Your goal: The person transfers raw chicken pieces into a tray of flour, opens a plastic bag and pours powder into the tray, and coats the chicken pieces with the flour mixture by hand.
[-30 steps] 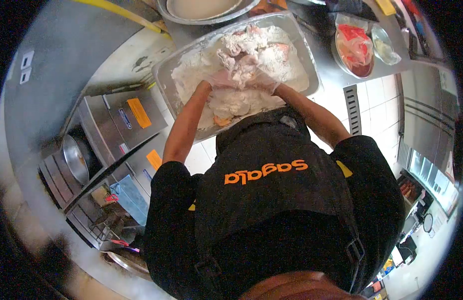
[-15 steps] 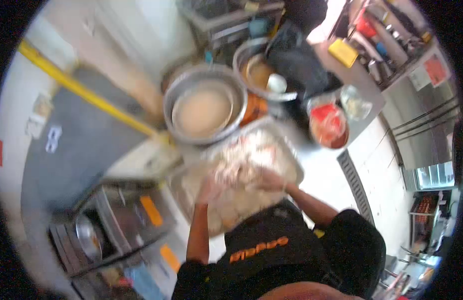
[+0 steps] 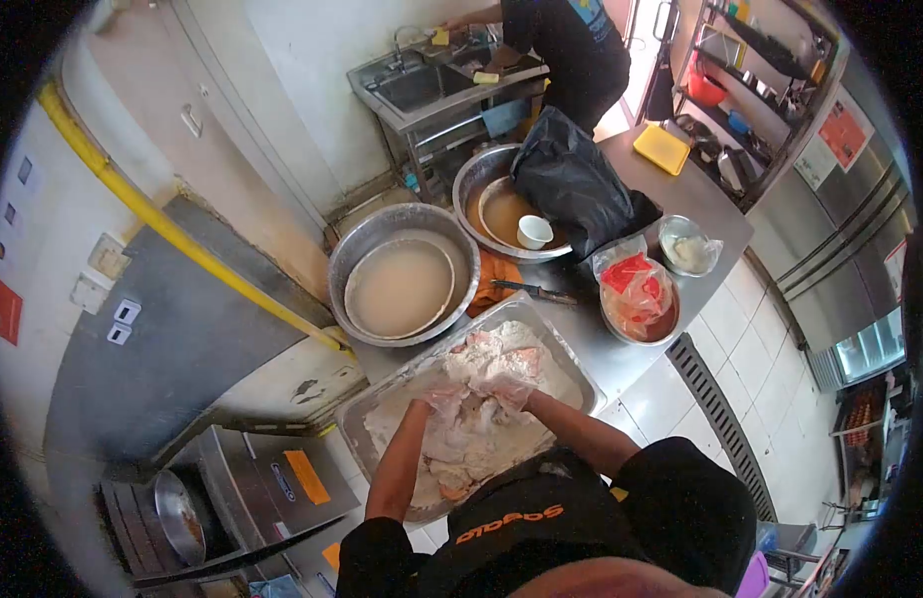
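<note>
A large metal tray (image 3: 573,356) holds white flour (image 3: 396,414) with pieces of what looks like raw meat (image 3: 521,357) coated in it. Both my hands are in the tray, wrapped in thin clear gloves dusted with flour. My left hand (image 3: 445,398) is at the left of the floured pile, and my right hand (image 3: 508,390) faces it from the right, a short gap between them. Flour and the pieces hide my fingertips, so any grip is unclear.
Behind the tray stand a basin of cloudy liquid (image 3: 471,239) and another basin (image 3: 464,169) with a white cup (image 3: 534,232). A knife (image 3: 536,291), black bag (image 3: 581,179) and bowl with a red-printed bag (image 3: 636,294) lie nearby. Another person (image 3: 571,60) works at a sink (image 3: 421,90).
The picture has gone from blurred to sharp, and the view has shifted slightly. Both hands stay in the floured pile, now a little lower in view. The other person at the sink shows more fully.
</note>
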Tool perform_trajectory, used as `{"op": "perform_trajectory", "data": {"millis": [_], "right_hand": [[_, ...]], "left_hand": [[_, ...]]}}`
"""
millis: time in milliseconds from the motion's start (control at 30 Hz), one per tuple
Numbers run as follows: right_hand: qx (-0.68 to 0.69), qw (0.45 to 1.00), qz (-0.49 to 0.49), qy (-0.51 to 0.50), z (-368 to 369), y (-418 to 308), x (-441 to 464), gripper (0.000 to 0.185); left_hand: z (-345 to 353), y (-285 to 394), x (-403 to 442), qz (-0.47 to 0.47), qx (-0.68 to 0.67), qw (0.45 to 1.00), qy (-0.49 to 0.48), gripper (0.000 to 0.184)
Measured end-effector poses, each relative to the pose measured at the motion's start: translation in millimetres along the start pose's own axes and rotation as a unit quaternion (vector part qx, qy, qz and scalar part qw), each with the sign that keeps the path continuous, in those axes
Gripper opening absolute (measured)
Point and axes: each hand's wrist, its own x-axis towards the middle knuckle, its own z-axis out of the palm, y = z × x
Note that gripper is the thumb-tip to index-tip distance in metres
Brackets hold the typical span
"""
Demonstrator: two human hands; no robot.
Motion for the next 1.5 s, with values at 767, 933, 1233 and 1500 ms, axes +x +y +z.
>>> {"op": "perform_trajectory", "data": {"millis": [767,933,1233,1500], "right_hand": [[-0.199,0.959,0.113,0.166,-66.9,-104.0,-44.9,0.049],[-0.174,0.960,0.180,0.126,-92.0,-48.0,-34.8,0.047],[0.125,0.988,0.085,0.025,-64.4,-18.9,11.8,0.042],[0.057,0.998,-0.027,-0.020,-62.9,-0.9,-7.6,0.049]], "left_hand": [[5.8,54.1,-61.0,0.189,0.027,0.976,0.105,0.043],[22.3,129.5,-55.7,-0.029,0.174,0.969,0.172,0.039],[18.0,69.5,19.1,0.094,0.117,0.988,0.047,0.036],[30.2,49.2,13.8,0.123,0.190,0.971,0.077,0.034]]}}
